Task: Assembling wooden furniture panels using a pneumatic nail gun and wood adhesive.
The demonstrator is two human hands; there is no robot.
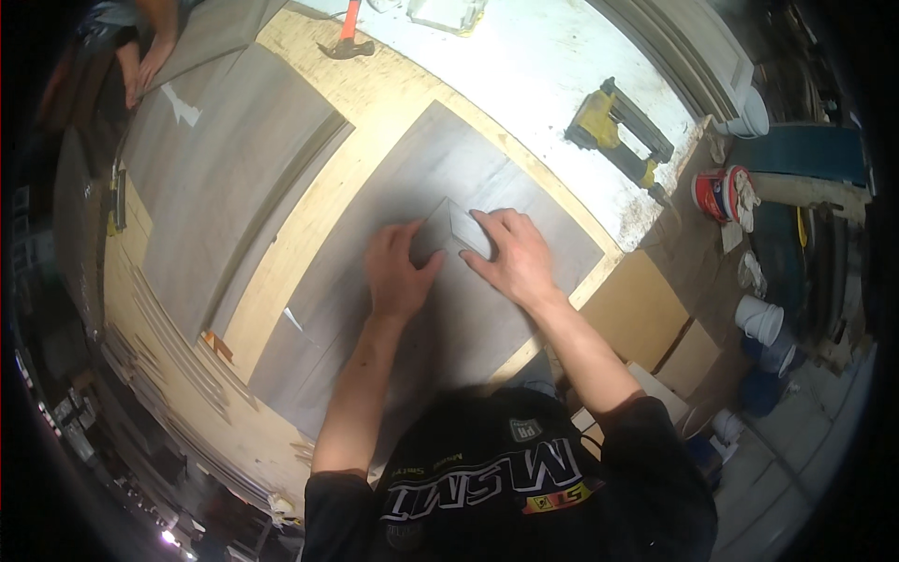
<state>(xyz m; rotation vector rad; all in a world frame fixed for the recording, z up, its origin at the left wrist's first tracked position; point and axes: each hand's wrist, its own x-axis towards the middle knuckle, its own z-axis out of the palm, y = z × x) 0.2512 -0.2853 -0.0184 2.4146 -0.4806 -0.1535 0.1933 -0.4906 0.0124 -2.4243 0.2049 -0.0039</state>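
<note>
Between my two hands is a small grey wood-grain piece with a sharp corner point(461, 229), like a block or a mitred corner. It sits over a large grey wood-grain panel point(375, 309) lying flat. My left hand point(401, 267) grips its left side, thumb and fingers bent around it. From the right, my right hand point(513, 253) pinches the lighter face between thumb and fingers. The piece's underside is hidden, so I cannot tell whether it touches the panel.
A yellow-black nail gun point(618, 131) lies on the white surface at the far right. A red-handled claw hammer point(348, 42) is at the back. Stacked grey panels point(234, 140) stand to the left. Another person's hands point(145, 70) rest at far left. A red bucket point(719, 194) stands at right.
</note>
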